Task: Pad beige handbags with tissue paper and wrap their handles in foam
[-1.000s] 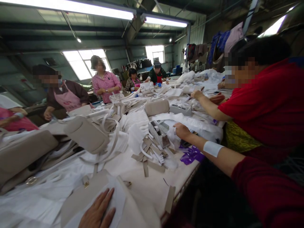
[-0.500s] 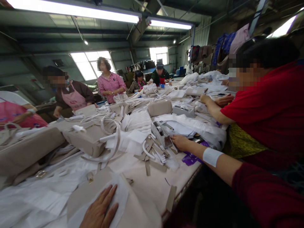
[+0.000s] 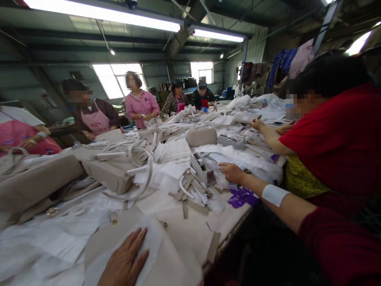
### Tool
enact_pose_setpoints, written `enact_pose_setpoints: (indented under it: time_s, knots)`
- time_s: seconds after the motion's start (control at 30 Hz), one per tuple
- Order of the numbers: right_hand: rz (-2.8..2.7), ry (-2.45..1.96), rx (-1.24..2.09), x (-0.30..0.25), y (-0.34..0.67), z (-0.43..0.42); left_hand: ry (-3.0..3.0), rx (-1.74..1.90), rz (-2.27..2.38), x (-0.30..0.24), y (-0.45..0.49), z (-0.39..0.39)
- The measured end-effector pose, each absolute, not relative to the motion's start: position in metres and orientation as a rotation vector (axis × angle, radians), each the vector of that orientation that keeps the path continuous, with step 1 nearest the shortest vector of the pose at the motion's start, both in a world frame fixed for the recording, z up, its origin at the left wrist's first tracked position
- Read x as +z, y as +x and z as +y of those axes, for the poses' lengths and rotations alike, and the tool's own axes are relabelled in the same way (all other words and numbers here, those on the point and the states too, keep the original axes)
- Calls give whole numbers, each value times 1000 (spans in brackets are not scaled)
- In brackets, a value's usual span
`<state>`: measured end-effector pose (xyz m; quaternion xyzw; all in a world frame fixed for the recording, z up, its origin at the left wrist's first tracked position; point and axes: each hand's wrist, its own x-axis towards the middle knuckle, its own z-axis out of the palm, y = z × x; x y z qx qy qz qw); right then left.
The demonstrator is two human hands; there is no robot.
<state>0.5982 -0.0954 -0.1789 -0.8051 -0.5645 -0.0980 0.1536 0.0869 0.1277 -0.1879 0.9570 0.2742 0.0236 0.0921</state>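
Observation:
My left hand (image 3: 126, 260) lies flat, fingers apart, on a white paper sheet (image 3: 150, 242) that covers a beige bag (image 3: 102, 240) at the table's near edge. My right hand (image 3: 235, 172), on an arm with a red sleeve and a white wristband (image 3: 275, 194), reaches across the table. Its fingers are stretched out toward a grey tape dispenser (image 3: 202, 167) and rest at crumpled clear wrap beside it. Nothing shows in its grasp. Loose beige straps (image 3: 190, 192) lie between the two hands.
A co-worker in red (image 3: 336, 139) leans over the table right beside my right arm. Several other people work along the far and left sides. Beige bags (image 3: 38, 180), white handles and paper are piled across the table. The table edge (image 3: 230, 234) runs diagonally at lower right.
My right hand has moved from the white wrap toward the tape dispenser and its fingers have stretched out. My left hand stays flat on the paper. The view has shifted slightly.

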Motion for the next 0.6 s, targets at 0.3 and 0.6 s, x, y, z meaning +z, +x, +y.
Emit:
enact_pose_setpoints:
  time_s: [0.3,0.6]
  knots:
    - [-1490,-1844,-378,-117,530,-63,2727,-157,829,-147,89,97]
    - [-1919,-1480,277,-108,374,50,2621,-227,852,-135,85,88]
